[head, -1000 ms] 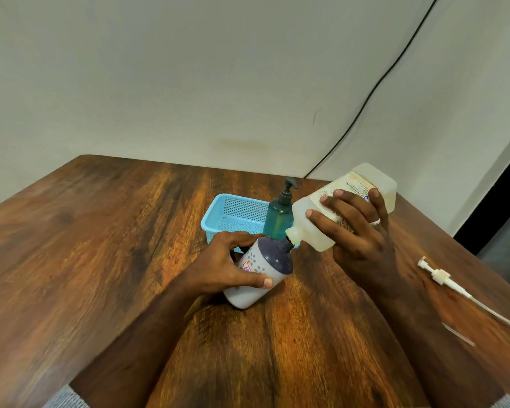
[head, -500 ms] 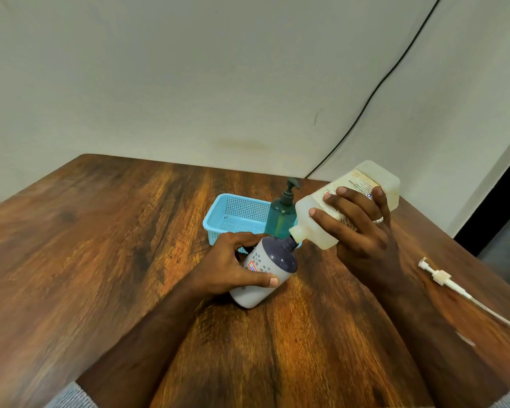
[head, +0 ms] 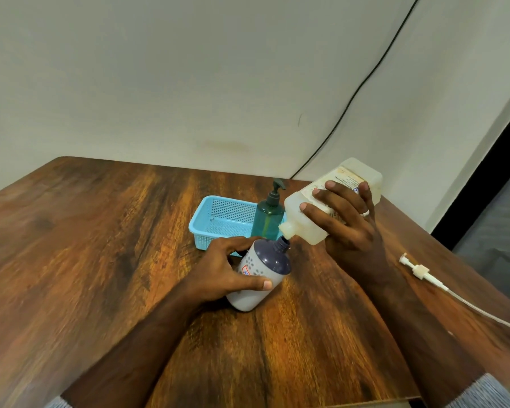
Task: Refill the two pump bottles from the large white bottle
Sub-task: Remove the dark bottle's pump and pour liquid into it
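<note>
My left hand (head: 223,267) grips a grey bottle (head: 261,275) with a dark blue shoulder and an uncapped neck, tilted to the right on the wooden table (head: 100,260). My right hand (head: 348,231) holds the large white bottle (head: 309,219) tipped down to the left, its spout right at the grey bottle's neck. A green pump bottle (head: 270,217) with its pump on stands in the blue basket (head: 218,222) behind them. A white pump head with a long tube (head: 424,275) lies on the table to the right.
A black cable (head: 365,83) runs down the wall behind the table. The table's right edge lies just past the loose pump. Bare wood spreads to the left and in front of my arms.
The white bottle has lifted slightly and its spout has drawn a little off the grey bottle's neck. My view has shifted a bit; both hands keep their hold.
</note>
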